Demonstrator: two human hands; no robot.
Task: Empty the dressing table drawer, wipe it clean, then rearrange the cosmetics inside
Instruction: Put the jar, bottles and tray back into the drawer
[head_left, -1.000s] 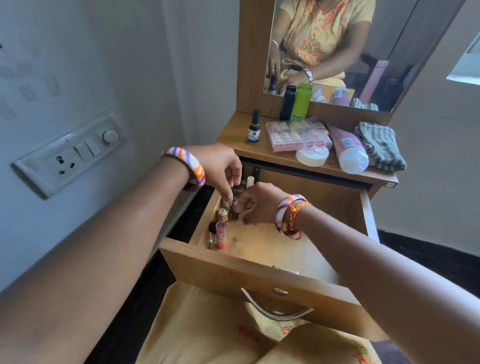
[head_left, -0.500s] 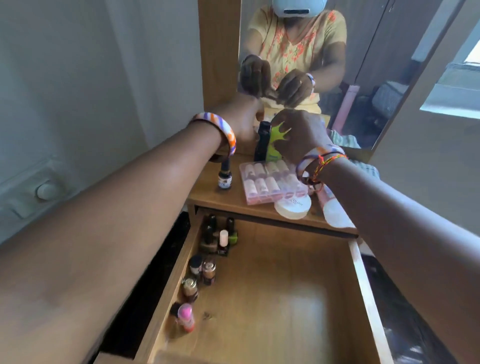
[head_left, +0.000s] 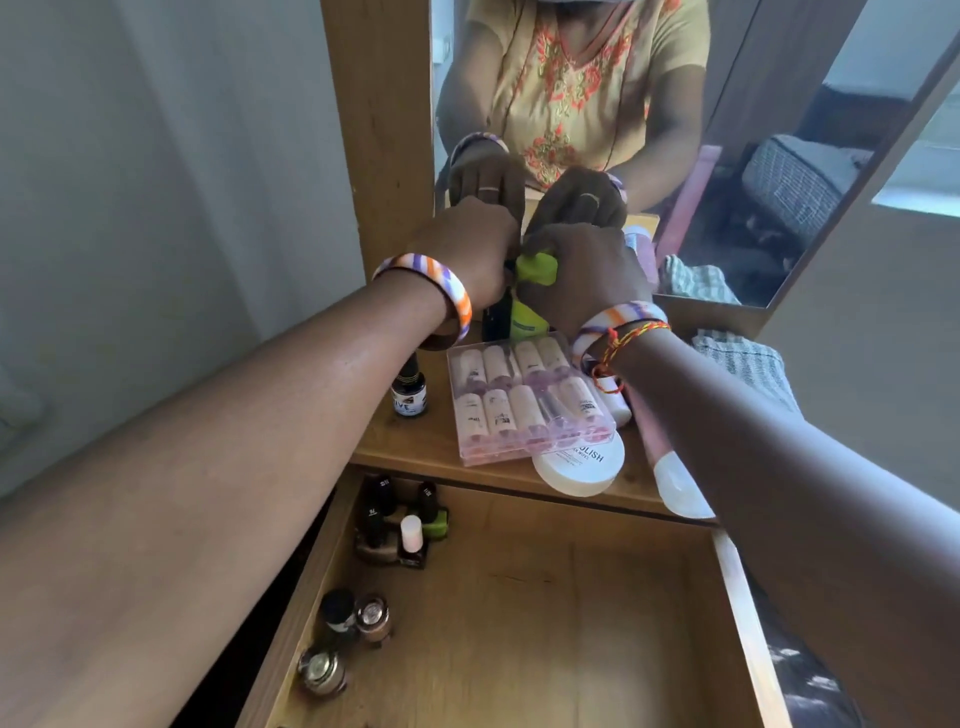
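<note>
Green bottle (head_left: 529, 317) in right hand (head_left: 582, 275), left hand (head_left: 467, 249) alongside.

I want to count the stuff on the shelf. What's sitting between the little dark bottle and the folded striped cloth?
In the head view, a clear pink case of small tubes lies between the little dark bottle and the striped cloth, with a round white tub and the person's right forearm crossing above.
</note>
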